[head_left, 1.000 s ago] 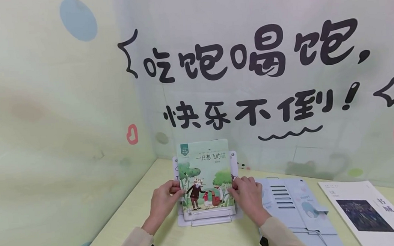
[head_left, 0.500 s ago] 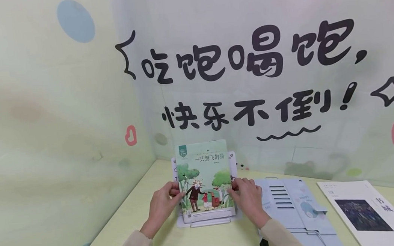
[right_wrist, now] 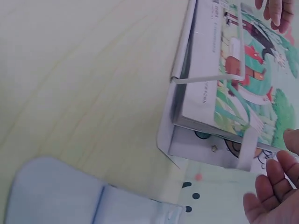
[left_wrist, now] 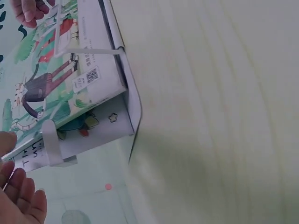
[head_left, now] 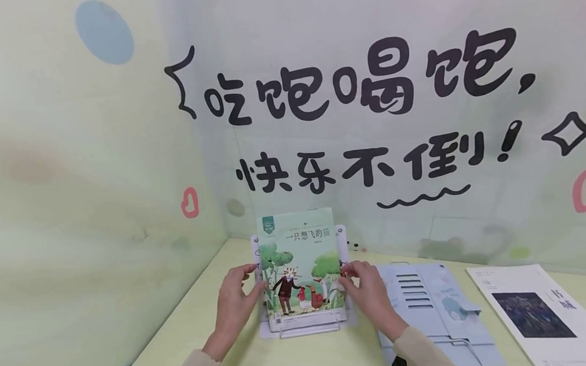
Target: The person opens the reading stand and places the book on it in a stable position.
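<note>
A green picture book [head_left: 302,249] with a cat and birds on its cover leans upright on a white book stand [head_left: 342,241]. A wire bracket [head_left: 309,332] crosses the book's lower front. White side tabs, such as this tab [left_wrist: 53,142] in the left wrist view, stand at its edges. My left hand [head_left: 233,298] is beside the book's left edge, thumb and fingers spread apart. At the opposite edge is my right hand [head_left: 371,293], its thumb near the cover and its fingers loosely bent in the right wrist view.
A pale blue folding book stand [head_left: 434,308] with slots and a wire bracket lies flat at the right. Beyond it lies a white magazine [head_left: 537,302] with a dark picture. A printed backdrop [head_left: 375,211] rises behind the table [head_left: 279,363].
My left hand has drawn slightly off the book's left edge and its fingers have loosened. The right hand's fingers have relaxed a little. The head view has shifted slightly; the book stays upright.
</note>
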Motion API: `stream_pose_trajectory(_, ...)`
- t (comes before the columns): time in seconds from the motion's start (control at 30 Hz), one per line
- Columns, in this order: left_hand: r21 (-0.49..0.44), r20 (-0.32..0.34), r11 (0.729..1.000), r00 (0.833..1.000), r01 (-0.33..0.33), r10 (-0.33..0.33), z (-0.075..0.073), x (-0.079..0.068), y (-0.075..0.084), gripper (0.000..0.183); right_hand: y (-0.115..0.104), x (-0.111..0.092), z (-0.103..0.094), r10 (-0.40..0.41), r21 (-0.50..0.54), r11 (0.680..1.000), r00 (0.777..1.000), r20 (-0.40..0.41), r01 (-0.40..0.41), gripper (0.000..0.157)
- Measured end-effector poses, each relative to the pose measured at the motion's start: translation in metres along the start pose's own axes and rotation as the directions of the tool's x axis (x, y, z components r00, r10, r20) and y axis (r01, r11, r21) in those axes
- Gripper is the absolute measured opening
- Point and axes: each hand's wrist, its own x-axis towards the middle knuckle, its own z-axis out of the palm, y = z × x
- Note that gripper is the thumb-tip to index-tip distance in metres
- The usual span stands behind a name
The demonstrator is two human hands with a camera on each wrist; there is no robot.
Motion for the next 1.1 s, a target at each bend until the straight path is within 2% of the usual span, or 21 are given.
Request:
stream_pose_trajectory(0.1,-0.09,-0.034,0.996,0.999,0.01,-0.013,0.001,0.002,0.009,0.038,0.0,0.0,-0.008,0.03,0.105,0.994,1.0,-0.01,-0.029,0.012)
stream_pose_trajectory(0.17,-0.188,-0.01,0.98,0.998,0.062,-0.065,0.003,0.004,0.018,0.036,-0.001,0.001,-0.015,0.062,0.165,0.985,0.998,-0.02,-0.058,0.012)
stream_pose_trajectory(0.23,-0.292,0.044,0.947,0.991,0.134,-0.127,0.005,0.004,0.028,0.035,0.0,0.001,-0.022,0.098,0.198,0.976,0.995,-0.027,-0.091,0.013)
stream_pose_trajectory(0.33,-0.411,0.138,0.881,0.971,0.234,-0.194,0.01,0.004,0.044,0.034,0.002,-0.002,-0.033,0.166,0.236,0.959,0.986,-0.022,-0.156,0.014)
stream_pose_trajectory(0.47,-0.509,0.243,0.806,0.948,0.304,-0.204,0.02,0.002,0.065,0.034,0.008,-0.008,-0.048,0.284,0.293,0.915,0.959,0.02,-0.277,0.019)
stream_pose_trajectory(0.63,-0.563,0.354,0.744,0.918,0.36,-0.176,0.038,-0.005,0.088,0.035,0.019,-0.019,-0.068,0.372,0.371,0.853,0.926,0.062,-0.368,0.024)
stream_pose_trajectory(0.73,-0.57,0.403,0.727,0.902,0.383,-0.159,0.049,-0.012,0.098,0.036,0.028,-0.027,-0.077,0.391,0.401,0.832,0.918,0.066,-0.383,0.026)
stream_pose_trajectory(0.87,-0.6,0.447,0.686,0.883,0.413,-0.141,0.064,-0.022,0.109,0.038,0.041,-0.036,-0.088,0.403,0.426,0.816,0.913,0.068,-0.392,0.029)
stream_pose_trajectory(0.97,-0.607,0.482,0.658,0.865,0.447,-0.143,0.076,-0.028,0.117,0.035,0.05,-0.043,-0.097,0.429,0.426,0.803,0.9,0.075,-0.418,0.031)
stream_pose_trajectory(1.0,-0.607,0.49,0.653,0.86,0.453,-0.14,0.08,-0.031,0.119,0.035,0.062,-0.044,-0.097,0.431,0.428,0.801,0.899,0.076,-0.42,0.039)
stream_pose_trajectory(1.1,-0.598,0.524,0.64,0.84,0.482,-0.142,0.092,-0.037,0.127,0.033,0.069,-0.051,-0.107,0.473,0.412,0.784,0.877,0.087,-0.464,0.04)
